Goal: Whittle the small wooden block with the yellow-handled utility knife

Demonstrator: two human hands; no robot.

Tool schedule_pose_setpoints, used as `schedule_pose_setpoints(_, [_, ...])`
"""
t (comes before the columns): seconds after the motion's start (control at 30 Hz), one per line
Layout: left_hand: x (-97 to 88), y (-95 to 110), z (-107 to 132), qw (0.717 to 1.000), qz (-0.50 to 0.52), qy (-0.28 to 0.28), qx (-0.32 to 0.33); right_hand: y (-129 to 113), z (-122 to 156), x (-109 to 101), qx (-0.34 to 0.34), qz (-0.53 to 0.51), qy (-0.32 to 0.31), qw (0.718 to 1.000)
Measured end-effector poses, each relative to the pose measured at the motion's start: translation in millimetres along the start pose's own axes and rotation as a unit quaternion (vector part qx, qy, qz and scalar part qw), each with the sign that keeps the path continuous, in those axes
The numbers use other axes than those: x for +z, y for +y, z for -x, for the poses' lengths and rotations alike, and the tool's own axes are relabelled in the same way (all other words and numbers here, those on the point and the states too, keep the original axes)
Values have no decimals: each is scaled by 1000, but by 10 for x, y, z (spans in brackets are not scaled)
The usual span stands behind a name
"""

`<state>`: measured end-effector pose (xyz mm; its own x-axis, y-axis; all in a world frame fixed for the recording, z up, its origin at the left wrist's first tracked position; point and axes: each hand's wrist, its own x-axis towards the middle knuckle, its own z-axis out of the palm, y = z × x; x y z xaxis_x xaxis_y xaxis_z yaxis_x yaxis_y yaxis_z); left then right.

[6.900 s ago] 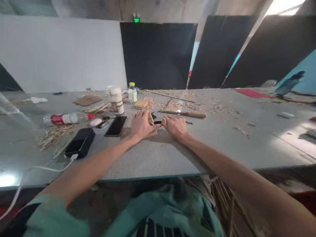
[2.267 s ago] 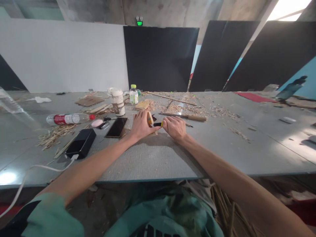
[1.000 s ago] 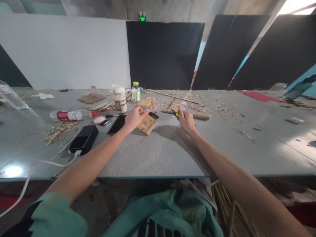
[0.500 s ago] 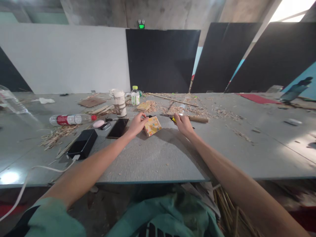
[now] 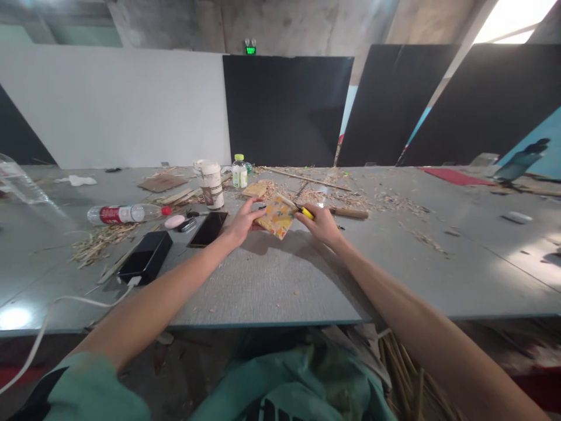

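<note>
My left hand (image 5: 242, 221) pinches the left edge of a small yellow patterned card (image 5: 276, 216) and holds it tilted just above the grey table (image 5: 272, 280). My right hand (image 5: 322, 223) is closed around a yellow and black utility knife (image 5: 302, 210). The knife's tip lies against the card's upper right edge. Both hands are close together at the middle of the table.
Left of my hands lie a black phone (image 5: 209, 228), a black power bank (image 5: 145, 257) with a white cable, a pink object (image 5: 174, 221) and a plastic bottle (image 5: 125, 213). Behind stand a paper cup (image 5: 213, 185) and small bottle (image 5: 239, 171). A wooden-handled tool (image 5: 348, 213) and wood shavings lie to the right.
My left hand lifted the card off the table and turned it. My right hand drew back to the tool, then returned with the knife to the card's edge.
</note>
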<state>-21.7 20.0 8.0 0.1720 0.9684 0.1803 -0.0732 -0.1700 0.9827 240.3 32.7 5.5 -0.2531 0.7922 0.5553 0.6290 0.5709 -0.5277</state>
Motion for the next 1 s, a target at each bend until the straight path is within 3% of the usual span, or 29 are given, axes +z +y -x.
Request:
schedule_pose_setpoints(0.13, [53,22,48,997,-78,-10,13,1,14,2,-14,-13,-18,1000])
schedule_pose_setpoints(0.37, [100,81,138,958,-259,-15,124,-73,37,75,-51,-12,-40,998])
schedule_pose_setpoints(0.5, [122,143,170,953,-271,-14,137,-105,39,80,-49,12,-24,998])
schedule_pose_setpoints(0.67, [158,206,213,950,-279,27,140,-74,31,21,-40,29,-13,999])
schedule_pose_setpoints(0.9, [79,114,132,941,-253,78,213,-29,16,11,-41,35,-13,998])
schedule_pose_setpoints(1.0, [67,95,118,938,-256,90,214,-41,18,10,-45,33,-15,998])
